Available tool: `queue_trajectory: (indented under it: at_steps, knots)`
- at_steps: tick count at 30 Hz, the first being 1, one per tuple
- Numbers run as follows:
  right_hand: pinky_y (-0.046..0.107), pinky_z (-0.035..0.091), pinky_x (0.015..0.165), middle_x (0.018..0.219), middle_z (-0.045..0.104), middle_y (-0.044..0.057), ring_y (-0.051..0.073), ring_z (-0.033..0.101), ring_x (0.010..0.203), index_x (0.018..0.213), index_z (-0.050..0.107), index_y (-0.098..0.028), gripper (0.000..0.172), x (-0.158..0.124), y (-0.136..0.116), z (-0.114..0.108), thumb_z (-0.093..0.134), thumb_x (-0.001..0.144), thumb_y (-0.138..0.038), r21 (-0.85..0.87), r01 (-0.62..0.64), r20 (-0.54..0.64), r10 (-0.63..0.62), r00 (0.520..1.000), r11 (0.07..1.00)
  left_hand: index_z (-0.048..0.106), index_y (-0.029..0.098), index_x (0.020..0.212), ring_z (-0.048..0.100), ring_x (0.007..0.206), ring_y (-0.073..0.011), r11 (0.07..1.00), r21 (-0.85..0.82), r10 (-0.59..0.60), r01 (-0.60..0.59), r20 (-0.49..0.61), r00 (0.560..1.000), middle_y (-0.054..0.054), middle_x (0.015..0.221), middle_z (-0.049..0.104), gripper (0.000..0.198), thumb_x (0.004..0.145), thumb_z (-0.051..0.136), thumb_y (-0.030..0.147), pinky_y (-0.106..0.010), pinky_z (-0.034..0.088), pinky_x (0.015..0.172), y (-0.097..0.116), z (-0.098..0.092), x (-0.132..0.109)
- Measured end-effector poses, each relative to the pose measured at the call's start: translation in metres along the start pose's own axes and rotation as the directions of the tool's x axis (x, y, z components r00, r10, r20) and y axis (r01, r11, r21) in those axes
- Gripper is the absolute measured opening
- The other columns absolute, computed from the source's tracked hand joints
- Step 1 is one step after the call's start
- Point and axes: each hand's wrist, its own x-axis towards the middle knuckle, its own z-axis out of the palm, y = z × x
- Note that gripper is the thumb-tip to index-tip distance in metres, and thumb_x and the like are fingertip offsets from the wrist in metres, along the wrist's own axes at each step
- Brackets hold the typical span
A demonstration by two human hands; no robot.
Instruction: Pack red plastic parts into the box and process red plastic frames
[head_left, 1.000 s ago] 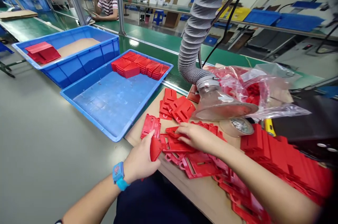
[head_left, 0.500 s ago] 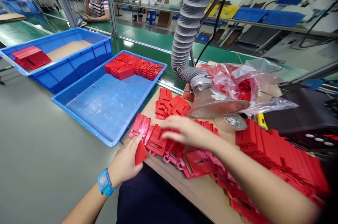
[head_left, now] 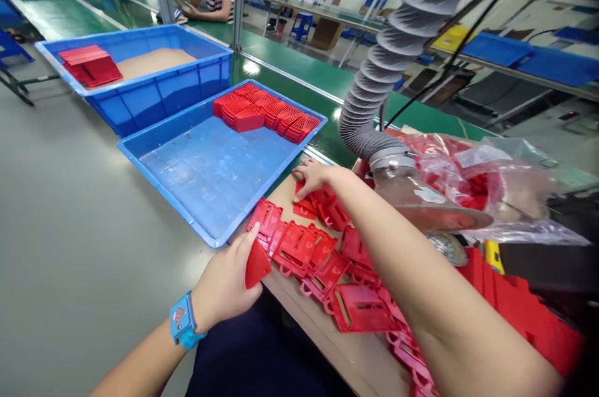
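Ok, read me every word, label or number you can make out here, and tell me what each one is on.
Nothing here can be read for certain.
White label on the plastic bag: too blurred to read.
White sticker on the clear extractor hood: too blurred to read.
Face of the blue wristband: too small to read.

Cardboard sheet under red frames

This is a factory assembly floor: a green conveyor line is running beyond the left hand, blue plastic totes are sitting near it, and a ribbed fume-extraction hose is hanging to its right.
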Motion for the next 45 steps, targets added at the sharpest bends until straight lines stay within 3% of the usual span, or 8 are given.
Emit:
queue_trajectory:
  at_steps: [7, 15, 23, 29, 34, 37, 41, 45]
  knots:
    - [0.059, 0.018, 0.101, 0.138, 0.034, 0.023, 0.042, 0.016, 0.132, 0.142, 0.023, -0.013, 0.124, 0.005, -0.02, 0.016, 0.079, 0.04, -0.057, -0.184, -0.046, 0.122, 0.069, 0.99, 0.982, 0.016, 0.015, 0.141, 0.044, 0.122, -0.0273, 0.991, -0.112, 0.064, -0.067, -0.031, 0.997, -0.014, 0.14, 0.038, 0.083, 0.066, 0.05, 0.019, -0.041, 0.041, 0.098, 0.001, 0.001, -0.004]
    - [0.054, -0.005, 0.106, 0.144, 0.02, 0.025, 0.038, 0.001, 0.135, 0.137, 0.029, -0.002, 0.115, -0.002, -0.029, 0.035, 0.074, 0.046, -0.056, -0.215, 0.001, 0.07, 0.014, 0.997, 0.977, 0.015, 0.017, 0.142, 0.045, 0.122, -0.0284, 0.988, -0.149, 0.033, -0.033, -0.004, 0.999, -0.013, 0.142, 0.036, 0.085, 0.066, 0.052, 0.021, -0.042, 0.042, 0.097, 0.002, -0.001, -0.001]
    - [0.053, 0.015, 0.103, 0.114, 0.052, 0.021, 0.037, 0.045, 0.112, 0.125, 0.042, -0.009, 0.091, -0.009, -0.027, 0.034, 0.072, 0.05, -0.051, -0.112, 0.107, -0.076, -0.116, 0.99, 0.988, 0.001, 0.009, 0.143, 0.027, 0.133, -0.029, 0.876, -0.466, -0.169, 0.122, -0.059, 0.984, -0.017, 0.146, 0.025, 0.087, 0.073, 0.052, 0.019, -0.045, 0.025, 0.109, 0.002, -0.001, -0.001]
    - [0.059, 0.014, 0.1, 0.104, 0.054, 0.016, 0.037, 0.049, 0.104, 0.12, 0.044, -0.015, 0.084, -0.012, -0.023, 0.044, 0.073, 0.047, -0.045, -0.015, 0.2, -0.211, -0.198, 0.957, 0.98, 0.014, 0.021, 0.142, 0.058, 0.096, -0.0217, 0.548, -0.828, -0.217, 0.118, -0.004, 0.976, -0.014, 0.13, 0.047, 0.078, 0.076, 0.054, 0.02, -0.043, 0.043, 0.09, -0.001, 0.004, 0.001]
    - [0.048, 0.02, 0.104, 0.121, 0.044, 0.016, 0.031, 0.041, 0.116, 0.125, 0.031, -0.015, 0.075, -0.028, -0.018, 0.037, 0.062, 0.062, -0.043, 0.132, 0.288, -0.428, -0.208, 0.879, 0.948, 0.025, 0.015, 0.134, 0.06, 0.078, -0.0167, 0.236, -0.962, -0.241, 0.136, 0.078, 0.967, -0.015, 0.122, 0.051, 0.068, 0.074, 0.056, 0.02, -0.037, 0.047, 0.077, 0.006, -0.002, 0.003]
    - [0.038, 0.027, 0.104, 0.134, 0.029, 0.016, 0.024, 0.031, 0.127, 0.128, 0.014, -0.017, 0.072, -0.046, -0.016, 0.036, 0.053, 0.072, -0.044, 0.288, 0.402, -0.601, -0.163, 0.783, 0.869, 0.033, 0.01, 0.128, 0.062, 0.089, -0.0242, 0.029, -0.991, -0.257, 0.127, 0.116, 0.96, -0.017, 0.117, 0.054, 0.061, 0.073, 0.059, 0.021, -0.04, 0.046, 0.081, 0.012, -0.007, 0.005]
    - [0.042, 0.027, 0.106, 0.138, 0.022, 0.013, 0.024, 0.026, 0.131, 0.125, 0.013, -0.026, 0.069, -0.082, -0.026, 0.047, 0.056, 0.073, -0.042, 0.422, 0.712, -0.801, -0.138, 0.583, 0.561, 0.044, 0.011, 0.118, 0.058, 0.104, -0.0283, -0.277, -0.949, -0.232, 0.152, 0.219, 0.948, -0.016, 0.115, 0.058, 0.045, 0.076, 0.057, 0.021, -0.045, 0.042, 0.091, 0.017, -0.007, 0.013]
    - [0.047, 0.027, 0.106, 0.141, 0.016, 0.009, 0.027, 0.02, 0.134, 0.125, 0.017, -0.034, 0.074, -0.128, -0.045, 0.047, 0.064, 0.068, -0.031, 0.322, 0.767, -0.808, -0.261, 0.529, 0.555, 0.051, 0.019, 0.113, 0.059, 0.102, -0.0283, -0.485, -0.841, -0.067, 0.241, 0.311, 0.948, -0.01, 0.125, 0.053, 0.032, 0.083, 0.052, 0.033, -0.053, 0.043, 0.089, 0.019, 0.001, 0.024]
